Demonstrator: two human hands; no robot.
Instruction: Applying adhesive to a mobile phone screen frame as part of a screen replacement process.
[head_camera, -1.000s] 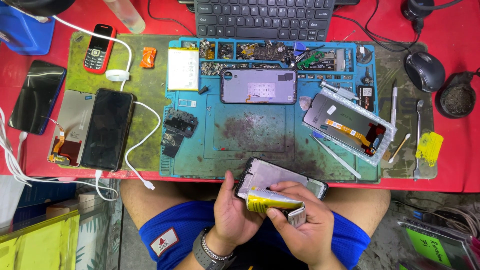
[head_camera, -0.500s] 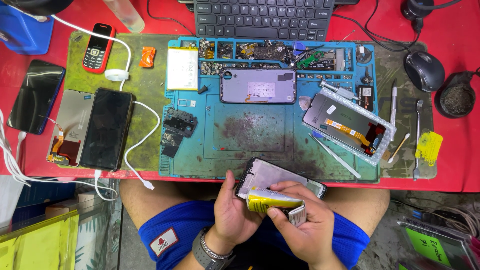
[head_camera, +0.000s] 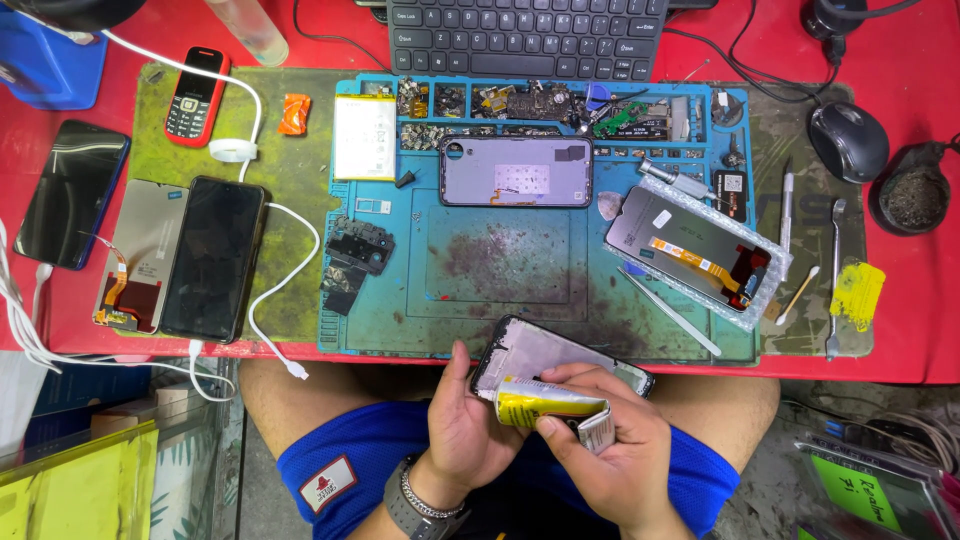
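1. At bottom centre, the left hand (head_camera: 465, 425) grips the phone frame (head_camera: 540, 355) by its edge
2. The right hand (head_camera: 610, 450) clasps a yellow glue tube (head_camera: 545, 407) against it
3. Gluing looks underway; steady nozzle placement seems needed next

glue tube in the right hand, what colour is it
Yellow with a silver crimped end, the tube shows in the head view.

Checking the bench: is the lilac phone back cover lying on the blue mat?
Yes, the lilac phone back cover lies flat on the blue mat.
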